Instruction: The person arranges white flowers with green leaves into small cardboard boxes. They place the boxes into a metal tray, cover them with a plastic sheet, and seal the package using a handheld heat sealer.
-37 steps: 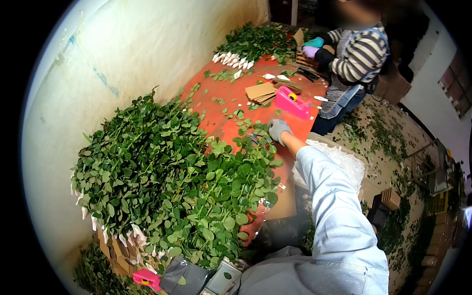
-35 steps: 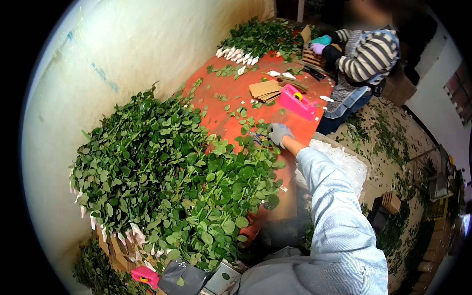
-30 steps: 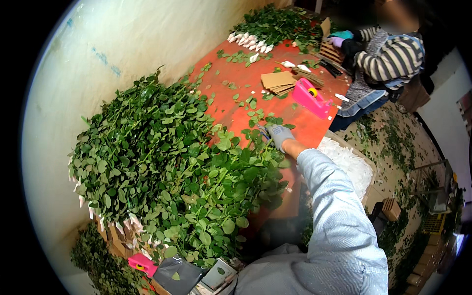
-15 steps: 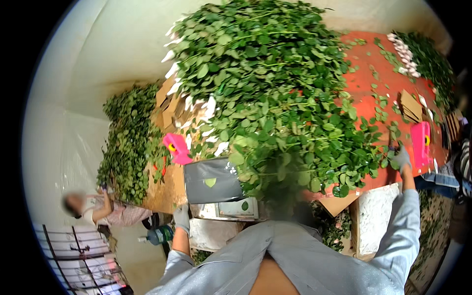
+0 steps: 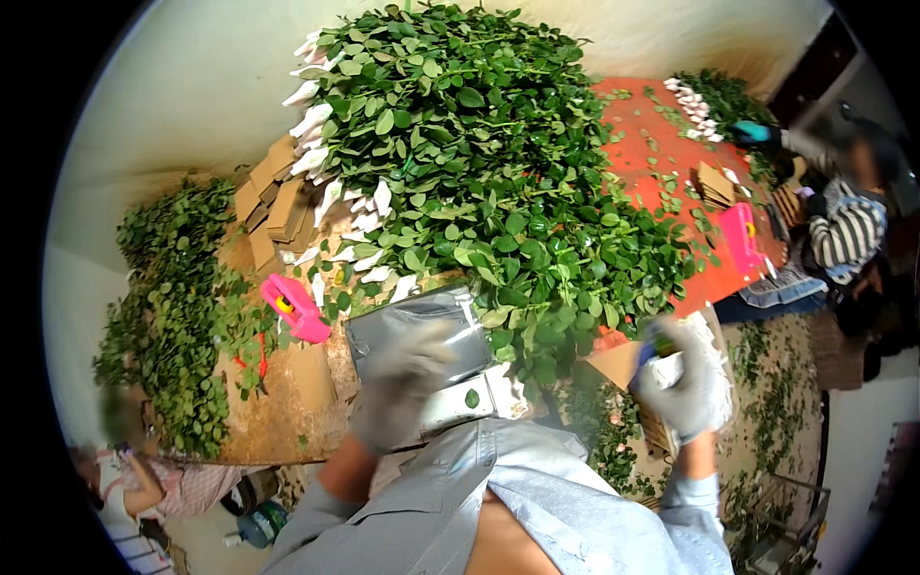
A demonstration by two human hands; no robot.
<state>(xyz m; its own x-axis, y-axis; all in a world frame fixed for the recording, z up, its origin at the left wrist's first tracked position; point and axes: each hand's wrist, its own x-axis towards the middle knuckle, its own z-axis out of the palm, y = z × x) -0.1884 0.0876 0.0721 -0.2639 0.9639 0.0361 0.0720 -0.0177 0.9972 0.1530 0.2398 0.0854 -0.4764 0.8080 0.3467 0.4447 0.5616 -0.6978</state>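
Observation:
My left hand [image 5: 398, 388], in a whitish glove, is raised over the front of a grey plastic-covered box [image 5: 383, 326]; motion smears its fingers. My right hand [image 5: 685, 383], also gloved, hovers past the table's front edge, its fingers curled round a small dark-blue thing too blurred to name. Between and beyond both hands lies a big heap of leafy green stems [image 5: 479, 144], with white-wrapped flower heads [image 5: 311, 120] along its left side. A single leaf [image 5: 471, 398] rests on the white surface before the grey box.
Left of the box are a pink tape dispenser [image 5: 295, 309], red-handled scissors [image 5: 261, 362], cardboard pieces [image 5: 280, 213] and more stems [image 5: 172, 316]. Another pink dispenser [image 5: 740, 240] stands right on the red tabletop [image 5: 628, 144]. One person [image 5: 848, 225] works far right, another [image 5: 134, 489] at lower left.
My left hand has risen from the table edge to over the grey box. My right hand has come left and nearer, away from the red table's edge. The view has swung right.

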